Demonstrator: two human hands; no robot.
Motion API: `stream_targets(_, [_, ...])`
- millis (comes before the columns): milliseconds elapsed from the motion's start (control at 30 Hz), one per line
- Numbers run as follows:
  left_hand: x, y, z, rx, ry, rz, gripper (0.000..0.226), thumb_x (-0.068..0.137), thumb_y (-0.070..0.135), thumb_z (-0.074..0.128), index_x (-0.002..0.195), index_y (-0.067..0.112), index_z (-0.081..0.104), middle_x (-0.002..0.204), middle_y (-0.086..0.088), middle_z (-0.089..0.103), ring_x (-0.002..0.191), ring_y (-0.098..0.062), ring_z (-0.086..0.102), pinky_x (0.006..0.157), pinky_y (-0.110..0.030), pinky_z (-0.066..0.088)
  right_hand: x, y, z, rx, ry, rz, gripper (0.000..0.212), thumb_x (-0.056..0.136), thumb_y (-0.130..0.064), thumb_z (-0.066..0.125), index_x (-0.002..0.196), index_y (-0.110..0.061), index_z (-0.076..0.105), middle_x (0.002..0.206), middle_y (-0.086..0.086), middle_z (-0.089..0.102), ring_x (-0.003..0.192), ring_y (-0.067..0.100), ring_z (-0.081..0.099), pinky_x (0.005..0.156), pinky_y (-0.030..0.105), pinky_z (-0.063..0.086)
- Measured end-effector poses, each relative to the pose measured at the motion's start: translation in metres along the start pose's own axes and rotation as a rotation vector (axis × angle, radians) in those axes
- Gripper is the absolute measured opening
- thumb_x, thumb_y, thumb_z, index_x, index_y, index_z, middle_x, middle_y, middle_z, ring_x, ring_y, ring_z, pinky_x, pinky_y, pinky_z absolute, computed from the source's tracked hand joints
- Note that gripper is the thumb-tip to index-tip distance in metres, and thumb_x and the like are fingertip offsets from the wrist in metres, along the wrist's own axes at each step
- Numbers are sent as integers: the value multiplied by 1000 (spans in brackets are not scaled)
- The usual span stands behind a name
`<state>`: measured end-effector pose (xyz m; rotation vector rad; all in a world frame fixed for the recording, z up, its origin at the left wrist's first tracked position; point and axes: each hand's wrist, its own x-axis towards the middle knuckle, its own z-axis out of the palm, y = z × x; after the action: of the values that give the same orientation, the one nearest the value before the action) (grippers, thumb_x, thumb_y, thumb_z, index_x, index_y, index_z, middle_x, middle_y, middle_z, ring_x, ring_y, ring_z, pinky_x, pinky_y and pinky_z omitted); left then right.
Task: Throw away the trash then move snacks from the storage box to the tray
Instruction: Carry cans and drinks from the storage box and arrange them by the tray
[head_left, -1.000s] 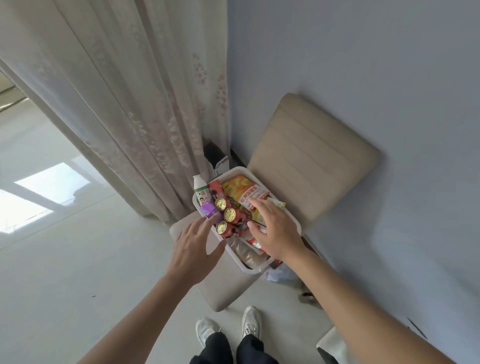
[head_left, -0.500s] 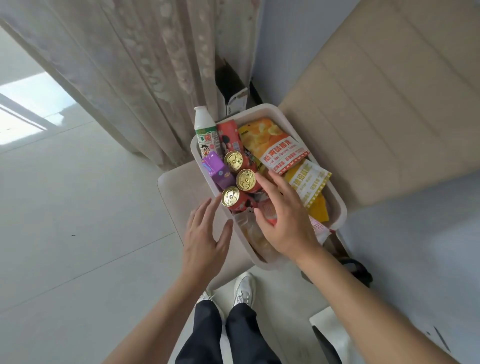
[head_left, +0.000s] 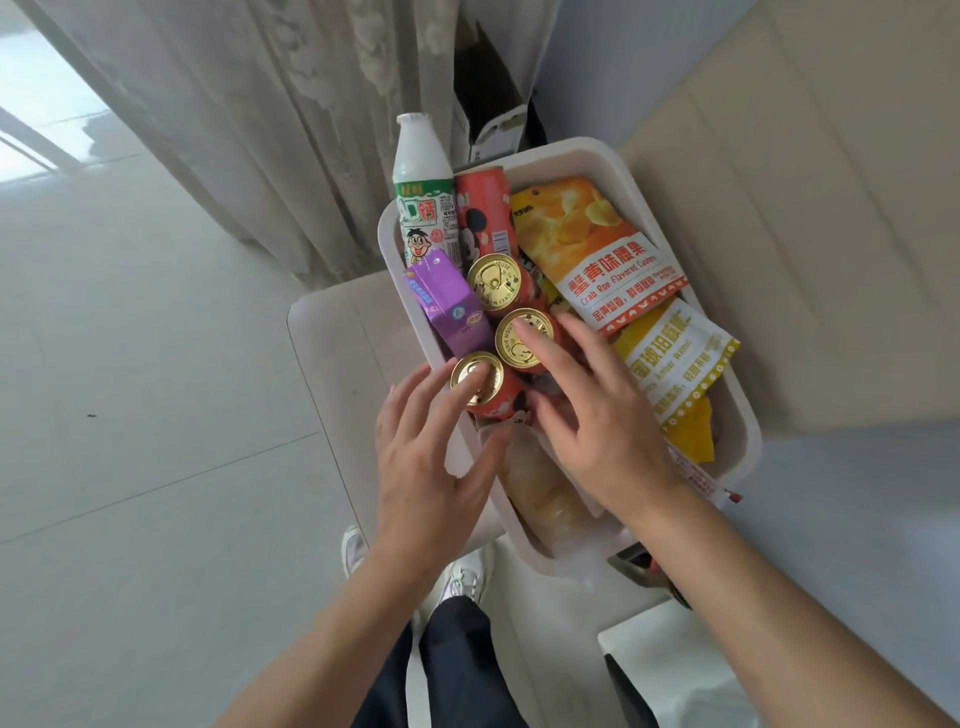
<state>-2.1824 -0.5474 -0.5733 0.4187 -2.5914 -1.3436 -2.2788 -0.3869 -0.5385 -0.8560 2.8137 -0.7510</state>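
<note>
Touching gold lids with spread, straight fingers, both hands grip nothing: left hand (head_left: 426, 467) on the near can (head_left: 491, 366) by the left rim of the box (head_left: 387, 228), right hand (head_left: 592, 415) on the middle can (head_left: 511, 353). Tight-packed snacks (head_left: 597, 244) fill the box, which sits on a chair (head_left: 337, 364); open floor (head_left: 156, 415) lies leftward.

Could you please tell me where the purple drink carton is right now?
In the head view the purple carton sits against the left wall of the storage box, between the white bottle and the gold-lidded cans.
</note>
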Motion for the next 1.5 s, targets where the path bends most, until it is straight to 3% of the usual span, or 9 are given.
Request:
stream_targets(200, [2, 20, 19, -116, 159, -168, 53, 86, 39, 80, 135, 24, 67, 137, 7, 63, 141, -20, 44, 113, -47, 42, 8, 8, 7, 5, 4, -7, 54, 100, -18, 62, 151, -25, 45, 152, 9, 44, 142, 24, 41, 106, 42, 51])
stream_targets(333, [2, 25, 29, -159, 236, -230, 50, 84, 30, 83, 132, 23, 70, 134, 7, 65, 141, -19, 45, 113, -47, 43, 11, 8, 7, -4, 32, -3, 53, 99, -16, 64, 149, -24, 48, 147, 9, 48, 139, 23, 43, 107, 32, 47])
stream_targets(633, [0, 25, 26, -84, 229, -227, 52, 83, 29, 85, 133, 30, 68, 136, 11, 64, 146, -17, 40, 117, -51, 35, 11, 6, 2, 56, 34, -8, 53, 100, -17, 63, 150, -20, 46, 148, 10, 46, 141, 24, 42, 103, 40, 53])
stream_targets(800, [0, 38, 13, -163, 204, -244, 49, 84, 30, 80, 131, 36, 69, 139, 14, 62, 142, -16, 47, 112, -51, 44, 10, -1, -10, 107, 46, 24, 53, 100, -18, 62, 150, -22, 44, 148, 8, 45, 140, 22, 44, 99, 39, 56])
stream_targets(867, [0, 48, 4, -255, 194, -254, 50, 83, 27, 80, 131, 38, 68, 139, 15, 60, 135, -13, 55, 108, -40, 51, 9, -4, -16, 109, 55, 41, 55, 100, -18, 64, 150, -23, 44, 148, 8, 45, 139, 22, 45, 99, 37, 56])
stream_targets(1033, [13, 67, -22, -263, 205, -164, 56, 82, 14, 82, 131, 38, 66, 139, 15, 58, 129, -3, 58, 100, -8, 45, 9, -16, -36, 149, 61, 84, 55, 100, -20, 63, 151, -25, 43, 148, 6, 45, 137, 23, 47, 95, 39, 58])
stream_targets(1133, [22, 77, -41, -230, 189, -82, 60, 82, 5, 83, 134, 28, 66, 138, 3, 59, 130, -18, 60, 101, -8, 45, 11, -29, -57, 165, 96, 102, 56, 99, -21, 63, 151, -26, 43, 145, 3, 46, 135, 19, 49, 96, 33, 57])
stream_targets(1300, [41, 109, -90, -179, 161, 57, 60, 79, 3, 87, 132, 24, 69, 136, -3, 61, 127, -19, 62, 101, -10, 45, 12, -66, -107, 260, 141, 119, 57, 98, -18, 64, 151, -27, 43, 138, -4, 51, 130, 2, 49, 99, 9, 43])
stream_targets(1500, [64, 169, -161, -200, 114, 212, 51, 78, 10, 87, 127, 18, 73, 133, -3, 61, 124, -9, 60, 99, -11, 48, 7, -117, -177, 358, 155, 149, 52, 97, -32, 64, 146, -31, 47, 139, -12, 56, 130, 1, 52, 101, 12, 45])
